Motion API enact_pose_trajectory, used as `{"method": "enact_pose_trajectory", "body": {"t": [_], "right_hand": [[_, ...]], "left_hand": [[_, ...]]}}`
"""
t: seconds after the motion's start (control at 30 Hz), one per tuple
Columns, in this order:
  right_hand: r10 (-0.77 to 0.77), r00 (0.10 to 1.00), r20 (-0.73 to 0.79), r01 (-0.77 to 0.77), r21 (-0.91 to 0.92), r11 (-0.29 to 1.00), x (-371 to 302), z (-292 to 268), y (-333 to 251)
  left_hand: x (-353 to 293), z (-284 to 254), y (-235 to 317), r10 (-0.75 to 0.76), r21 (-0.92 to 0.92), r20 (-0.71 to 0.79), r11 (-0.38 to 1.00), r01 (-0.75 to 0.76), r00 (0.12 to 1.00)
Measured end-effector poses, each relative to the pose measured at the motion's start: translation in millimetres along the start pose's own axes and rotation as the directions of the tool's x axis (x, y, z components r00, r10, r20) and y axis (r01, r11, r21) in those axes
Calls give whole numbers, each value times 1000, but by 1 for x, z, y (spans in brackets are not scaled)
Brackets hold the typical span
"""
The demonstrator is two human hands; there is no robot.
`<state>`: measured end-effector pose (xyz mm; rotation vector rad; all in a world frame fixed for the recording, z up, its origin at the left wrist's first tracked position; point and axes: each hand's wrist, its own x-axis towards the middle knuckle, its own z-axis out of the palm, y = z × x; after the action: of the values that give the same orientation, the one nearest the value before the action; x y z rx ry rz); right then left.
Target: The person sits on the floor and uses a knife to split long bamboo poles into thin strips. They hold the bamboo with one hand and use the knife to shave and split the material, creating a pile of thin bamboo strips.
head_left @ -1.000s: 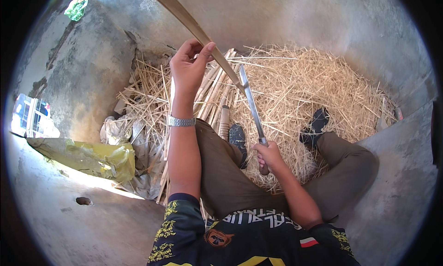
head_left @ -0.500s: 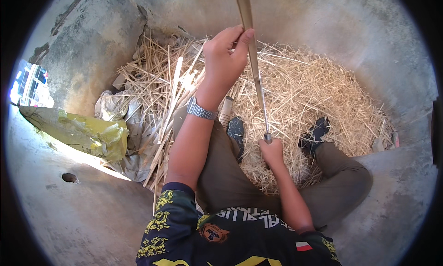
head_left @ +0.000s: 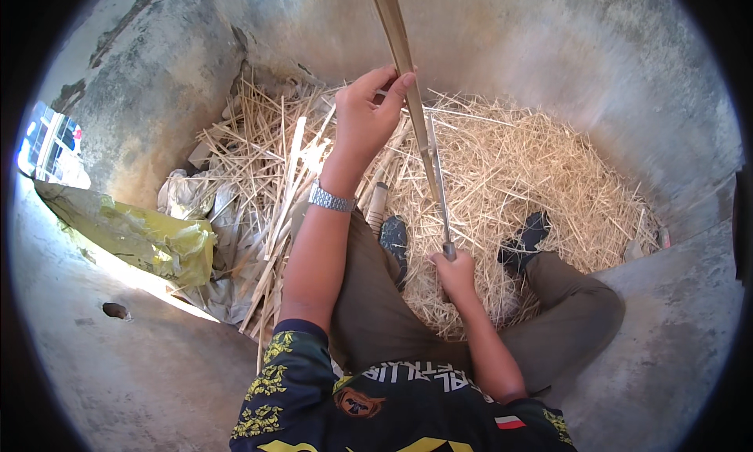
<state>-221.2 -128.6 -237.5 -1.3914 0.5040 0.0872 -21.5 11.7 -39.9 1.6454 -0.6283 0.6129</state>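
Note:
My left hand (head_left: 367, 118), with a metal watch (head_left: 331, 198) at its wrist, pinches a long flat bamboo strip (head_left: 390, 20) between thumb and fingers. The strip slants from the top edge down toward my lap. My right hand (head_left: 456, 278) is closed round the handle of a knife, whose narrow blade (head_left: 438, 165) points away from me. Blade and strip lie against each other along the lower part of the strip. The strip's lower end is hard to make out beside the blade.
Pale shavings (head_left: 541, 162) cover the floor around my shoes. Bamboo strips (head_left: 271, 150) lie heaped at the left, near a torn yellow sack (head_left: 169, 236). A light ribbed handle (head_left: 377, 207) rests by my left shoe. Curved concrete walls (head_left: 549, 44) surround me.
My left hand has shifted slightly left and nearer, and the strip's upper part has swung left. More of the knife blade now shows beside the strip, its tip apart from it.

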Motion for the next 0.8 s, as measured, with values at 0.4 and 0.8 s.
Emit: {"method": "enact_pose_trajectory", "body": {"t": [0.4,0.8], "right_hand": [[-251,951,-180,167,-381,909,24,2,38],[-264,886,-382,-32,-617,786,27,1,53]], "left_hand": [[0,0,-4,29,60,64,998,-33,998],[-5,0,9,49,76,60,996,-54,997]]}}
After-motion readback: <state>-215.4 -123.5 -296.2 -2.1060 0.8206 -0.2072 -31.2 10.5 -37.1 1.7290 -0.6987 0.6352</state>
